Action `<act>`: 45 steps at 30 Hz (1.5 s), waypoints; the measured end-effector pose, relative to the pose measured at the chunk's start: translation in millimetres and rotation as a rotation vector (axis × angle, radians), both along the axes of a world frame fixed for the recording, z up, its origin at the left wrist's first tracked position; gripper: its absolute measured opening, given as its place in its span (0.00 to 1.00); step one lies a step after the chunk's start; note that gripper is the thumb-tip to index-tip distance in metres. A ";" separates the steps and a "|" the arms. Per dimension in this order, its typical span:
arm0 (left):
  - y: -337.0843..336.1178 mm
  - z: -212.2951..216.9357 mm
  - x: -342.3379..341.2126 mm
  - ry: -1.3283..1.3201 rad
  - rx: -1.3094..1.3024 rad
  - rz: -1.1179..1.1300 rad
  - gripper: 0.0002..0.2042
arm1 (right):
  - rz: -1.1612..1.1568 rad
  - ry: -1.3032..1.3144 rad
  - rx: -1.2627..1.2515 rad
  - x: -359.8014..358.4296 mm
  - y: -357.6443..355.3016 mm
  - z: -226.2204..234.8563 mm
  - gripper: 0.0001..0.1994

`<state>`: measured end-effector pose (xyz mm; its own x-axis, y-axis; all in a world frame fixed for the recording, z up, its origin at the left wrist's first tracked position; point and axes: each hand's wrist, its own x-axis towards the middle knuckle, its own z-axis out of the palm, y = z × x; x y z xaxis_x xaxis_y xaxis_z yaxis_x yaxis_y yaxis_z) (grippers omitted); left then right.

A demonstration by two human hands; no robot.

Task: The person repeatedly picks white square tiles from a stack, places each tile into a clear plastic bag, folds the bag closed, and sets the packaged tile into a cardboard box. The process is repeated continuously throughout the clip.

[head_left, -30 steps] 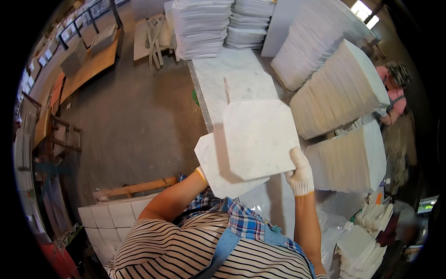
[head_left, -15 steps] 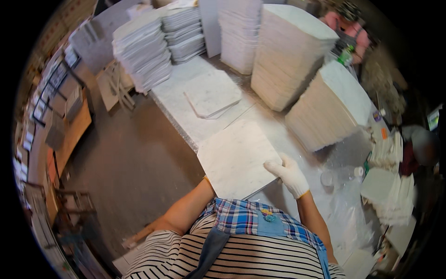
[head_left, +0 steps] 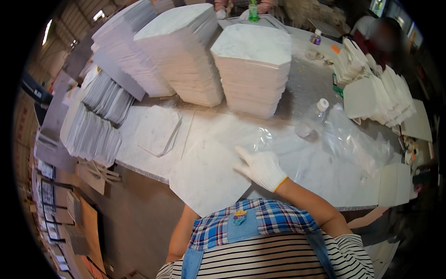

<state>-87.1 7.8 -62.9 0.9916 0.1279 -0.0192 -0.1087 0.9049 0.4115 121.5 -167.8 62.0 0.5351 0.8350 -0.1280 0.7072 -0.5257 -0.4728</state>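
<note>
A white marble-look tile (head_left: 209, 176) with cut corners is tilted in front of my body, over the near edge of the worktable. My right hand (head_left: 262, 169), in a white knit glove with a yellow cuff, lies at the tile's right edge with its fingers spread. My left forearm (head_left: 182, 230) reaches up to the tile's lower edge, and the tile hides that hand. Just beyond, similar thin tiles (head_left: 158, 130) lie on the table, one slightly raised or askew.
Tall stacks of white tiles (head_left: 253, 69) line the table's far side, with thinner stacks (head_left: 93, 125) at left. A clear bottle (head_left: 316, 114) and plastic film (head_left: 355, 139) lie to the right. Folded white pieces (head_left: 371, 97) stand farther right. Other people work beyond, near a green bottle (head_left: 253, 11).
My view has swung to the right. My right hand has loosened from its thumb-over grip on the tile's edge and now rests with fingers spread. The tile stays in front of me.
</note>
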 end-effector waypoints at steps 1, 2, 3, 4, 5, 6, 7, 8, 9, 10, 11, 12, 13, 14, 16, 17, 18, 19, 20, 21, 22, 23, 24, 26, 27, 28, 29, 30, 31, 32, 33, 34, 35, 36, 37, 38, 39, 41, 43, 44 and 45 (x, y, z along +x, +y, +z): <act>0.2 1.3 -2.7 -0.015 -0.013 -0.027 0.29 | -0.066 0.029 0.023 -1.1 -4.4 -1.2 0.35; 2.0 3.0 -4.4 -0.033 -0.019 -0.052 0.29 | -0.129 0.054 0.107 -0.9 -8.1 -6.2 0.35; 3.0 4.0 -6.1 -0.048 -0.033 -0.075 0.29 | -0.188 0.078 0.186 0.5 -12.4 -16.7 0.35; 3.1 5.2 -6.1 -0.064 -0.046 -0.104 0.29 | -0.252 0.102 0.265 0.2 -17.0 -28.8 0.35; 3.3 5.5 -6.6 -0.076 -0.060 -0.132 0.30 | -0.229 0.208 0.289 -2.0 -20.4 -45.3 0.35; 3.6 8.2 0.9 -0.092 -0.070 -0.176 0.30 | -0.221 0.310 0.317 -3.5 -25.6 -62.4 0.35; 4.1 9.6 1.4 -0.103 -0.079 -0.189 0.30 | -0.184 0.414 0.345 -8.1 -25.8 -66.0 0.35; 5.1 11.1 3.7 -0.114 -0.090 -0.208 0.30 | -0.270 0.492 0.331 -12.9 -31.5 -67.1 0.34; 5.7 12.7 8.9 -0.129 -0.107 -0.228 0.30 | -0.358 0.575 0.316 -20.4 -37.3 -56.2 0.32; 7.4 14.7 15.3 -0.128 -0.124 -0.242 0.30 | -0.445 0.657 0.300 -27.0 -42.4 -51.3 0.31; 9.4 17.7 21.5 -0.131 -0.135 -0.252 0.30 | -0.491 0.705 0.370 -33.8 -47.9 -58.8 0.29; 10.2 21.8 29.6 -0.122 -0.153 -0.264 0.31 | -0.537 0.752 0.441 -39.3 -54.8 -65.7 0.27; 9.2 26.2 37.1 -0.061 -0.153 -0.230 0.31 | -0.584 0.798 0.514 -41.8 -61.5 -71.3 0.25; 7.3 32.2 43.3 0.019 -0.144 -0.192 0.31 | -0.646 0.849 0.545 -42.6 -68.9 -75.7 0.24; -8.6 54.1 46.8 0.474 0.142 0.035 0.32 | -0.774 0.961 0.617 -46.3 -76.8 -69.7 0.21; -17.3 60.9 49.8 0.692 0.292 0.151 0.32 | -0.810 0.950 0.654 -48.8 -81.1 -78.0 0.20; -21.9 59.0 53.9 0.716 0.495 0.135 0.31 | -0.839 0.937 0.683 -51.2 -85.4 -86.4 0.20; -24.9 55.4 60.5 0.733 0.698 0.116 0.30 | -0.868 0.923 0.713 -54.5 -90.7 -92.9 0.20; -28.5 54.1 68.3 0.744 0.902 0.095 0.29 | -0.894 0.875 0.716 -59.0 -97.2 -97.8 0.19; -34.2 56.5 77.8 0.697 0.974 0.075 0.28 | -0.923 0.830 0.711 -63.8 -103.1 -99.5 0.19; -41.5 62.8 87.8 0.650 1.041 0.053 0.27 | -0.952 0.785 0.703 -69.2 -108.7 -101.2 0.19; -49.9 70.2 96.5 0.600 1.108 0.030 0.27 | -0.959 0.764 0.723 -73.4 -113.5 -101.2 0.19; -60.4 80.5 104.9 0.589 1.136 0.053 0.28 | -0.964 0.738 0.749 -74.8 -117.8 -99.1 0.19; -67.0 76.1 107.4 0.630 1.321 -0.013 0.27 | -0.983 0.683 0.745 -78.1 -126.5 -97.8 0.19; -70.0 73.7 108.4 0.647 1.414 -0.043 0.27 | -0.994 0.653 0.716 -80.4 -131.2 -98.2 0.19; -73.8 70.3 107.8 0.633 1.487 -0.043 0.29 | -1.004 0.623 0.687 -83.4 -136.1 -99.3 0.19; -77.9 66.3 105.9 0.618 1.560 -0.042 0.31 | -1.009 0.584 0.651 -87.8 -141.3 -102.9 0.19; -80.4 64.2 105.0 0.607 1.636 -0.034 0.33 | -1.007 0.548 0.617 -92.4 -144.8 -107.5 0.19; -82.9 64.4 105.9 0.616 1.719 -0.081 0.34 | -1.003 0.513 0.583 -96.2 -147.9 -110.7 0.19; -85.7 66.0 106.9 0.626 1.802 -0.129 0.35 | -1.013 0.525 0.560 -100.0 -151.6 -111.8 0.20; -87.8 67.8 107.7 0.635 1.883 -0.179 0.36 | -1.023 0.537 0.537 -103.5 -154.5 -107.7 0.21; -90.1 69.4 109.0 0.669 1.934 -0.232 0.36 | -1.032 0.550 0.512 -105.5 -157.1 -103.9 0.21; -92.3 70.8 110.3 0.704 1.983 -0.285 0.37 | -1.024 0.549 0.411 -106.1 -159.4 -101.7 0.23; -93.8 71.3 111.8 0.732 2.033 -0.337 0.37 | -1.016 0.542 0.314 -105.9 -162.3 -99.7 0.24; -93.7 68.5 111.6 0.708 2.047 -0.330 0.37 | -1.006 0.535 0.216 -105.8 -164.6 -97.8 0.26; -92.9 63.6 111.0 0.686 2.060 -0.323 0.36 | -0.973 0.529 0.155 -104.6 -166.1 -95.1 0.27; -92.9 60.6 109.4 0.667 2.071 -0.316 0.35 | -0.938 0.522 0.091 -102.3 -167.7 -92.1 0.28; -93.4 60.4 108.1 0.720 2.068 -0.349 0.39 | -0.871 0.470 0.027 -97.5 -170.1 -91.8 0.29; -93.3 65.7 110.5 0.764 2.050 -0.390 0.41 | -0.810 0.378 0.031 -93.1 -171.4 -93.0 0.30; -94.0 71.9 113.0 0.782 2.033 -0.417 0.41 | -0.797 0.351 0.034 -93.1 -172.1 -92.7 0.30; -93.9 75.5 113.5 0.800 2.017 -0.442 0.41 | -0.784 0.323 0.038 -92.8 -172.3 -91.3 0.30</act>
<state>26.3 -86.1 12.6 0.8092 0.3295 -0.4865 0.5408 -0.7413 0.3974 28.7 -340.1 -29.2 0.9031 0.2445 -0.3531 -0.0279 -0.7869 -0.6164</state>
